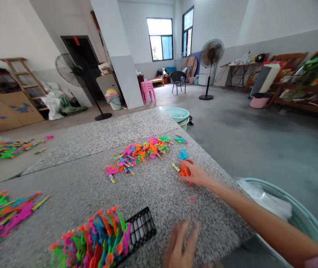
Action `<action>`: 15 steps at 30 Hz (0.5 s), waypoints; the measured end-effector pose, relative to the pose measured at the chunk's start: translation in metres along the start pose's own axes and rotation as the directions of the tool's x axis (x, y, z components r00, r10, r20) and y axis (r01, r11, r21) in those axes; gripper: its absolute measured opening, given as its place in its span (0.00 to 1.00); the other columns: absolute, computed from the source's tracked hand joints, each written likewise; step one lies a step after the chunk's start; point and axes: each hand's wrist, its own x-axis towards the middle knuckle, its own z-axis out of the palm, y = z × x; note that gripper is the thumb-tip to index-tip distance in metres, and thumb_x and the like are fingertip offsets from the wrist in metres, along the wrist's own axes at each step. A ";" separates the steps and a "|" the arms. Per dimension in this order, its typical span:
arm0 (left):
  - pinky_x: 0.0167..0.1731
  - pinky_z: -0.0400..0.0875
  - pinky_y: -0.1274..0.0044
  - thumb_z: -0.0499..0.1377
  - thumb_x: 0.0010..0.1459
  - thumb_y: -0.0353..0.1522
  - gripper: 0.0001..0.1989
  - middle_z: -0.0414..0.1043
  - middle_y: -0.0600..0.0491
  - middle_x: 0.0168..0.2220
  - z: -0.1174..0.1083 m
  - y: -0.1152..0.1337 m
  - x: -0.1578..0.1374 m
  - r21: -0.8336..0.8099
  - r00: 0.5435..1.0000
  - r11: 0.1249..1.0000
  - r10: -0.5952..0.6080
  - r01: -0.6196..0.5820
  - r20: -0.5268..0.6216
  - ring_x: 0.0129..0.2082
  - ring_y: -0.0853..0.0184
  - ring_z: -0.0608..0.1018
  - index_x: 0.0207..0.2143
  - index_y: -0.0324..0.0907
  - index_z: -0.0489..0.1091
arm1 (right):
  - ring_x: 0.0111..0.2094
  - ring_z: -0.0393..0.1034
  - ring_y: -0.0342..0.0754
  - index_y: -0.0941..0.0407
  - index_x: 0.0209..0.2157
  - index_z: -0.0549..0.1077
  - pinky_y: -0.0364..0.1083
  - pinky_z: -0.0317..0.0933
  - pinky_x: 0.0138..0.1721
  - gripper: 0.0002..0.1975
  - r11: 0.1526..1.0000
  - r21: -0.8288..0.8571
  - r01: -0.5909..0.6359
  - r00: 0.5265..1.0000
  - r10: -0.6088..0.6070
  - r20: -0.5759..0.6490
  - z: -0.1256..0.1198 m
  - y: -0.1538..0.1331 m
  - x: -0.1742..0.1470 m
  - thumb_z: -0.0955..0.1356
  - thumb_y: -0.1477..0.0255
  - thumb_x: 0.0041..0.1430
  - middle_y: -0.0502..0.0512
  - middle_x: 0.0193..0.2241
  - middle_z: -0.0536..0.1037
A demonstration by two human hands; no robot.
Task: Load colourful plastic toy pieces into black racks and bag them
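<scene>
Reaching on the head view: right hand (197, 173) is at the right edge of the surface (86, 178), thumb and fingers apart and curved around an orange piece (185, 170); can't tell if it's gripped. Left hand (181, 243) is near centre, blurred, fingers loosely spread, nothing visible in it; underside hidden.

Orange piece sits right of the central heap (144, 150), with a yellow stick (176, 167) just left of it and a blue piece (183, 154) just beyond.

Risks, my read: a fingertip clips the blue piece or stick and pushes it toward the right edge, maybe onto the floor (248, 141). Left hand is near the black rack (142, 225); a sideways bump could shift it and upset the upright pieces (97, 238). Small orange scrap (192, 198) is easy to brush away.

Counts: 2 hands, 1 rack, 3 heaps: central, far-left (5, 150), near-left (8, 216). 1 orange piece at the right hand, 1 stick, 1 blue piece beyond, 1 scrap. 1 near-right tub (304, 223). Heap and rack pieces overlap too much to count.
</scene>
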 end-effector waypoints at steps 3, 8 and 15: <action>0.60 0.63 0.57 0.58 0.61 0.36 0.35 0.48 0.40 0.69 0.028 -0.010 0.009 -0.015 0.983 0.986 -0.166 0.168 0.084 0.67 0.48 0.57 0.68 0.41 0.51 | 0.56 0.65 0.59 0.54 0.58 0.67 0.55 0.62 0.54 0.32 0.995 0.096 -0.017 1.000 0.019 -0.019 -0.027 0.003 -0.034 0.70 0.56 0.55 0.64 0.58 0.68; 0.58 0.64 0.58 0.58 0.61 0.35 0.27 0.63 0.37 0.60 0.042 -0.017 0.059 -0.026 0.955 0.956 -0.294 0.293 -0.041 0.60 0.51 0.66 0.61 0.36 0.62 | 0.43 0.73 0.52 0.55 0.47 0.75 0.49 0.67 0.43 0.14 0.983 0.182 -0.006 0.999 0.001 0.032 -0.053 0.021 -0.072 0.66 0.65 0.61 0.59 0.47 0.76; 0.33 0.75 0.67 0.50 0.63 0.33 0.13 0.72 0.48 0.30 0.058 -0.011 0.119 -0.064 0.966 0.975 -0.219 0.212 -0.134 0.30 0.60 0.76 0.30 0.40 0.71 | 0.39 0.72 0.50 0.56 0.38 0.77 0.50 0.64 0.45 0.07 0.907 0.413 -0.084 0.980 0.150 -0.131 -0.045 0.011 -0.084 0.69 0.73 0.57 0.58 0.40 0.78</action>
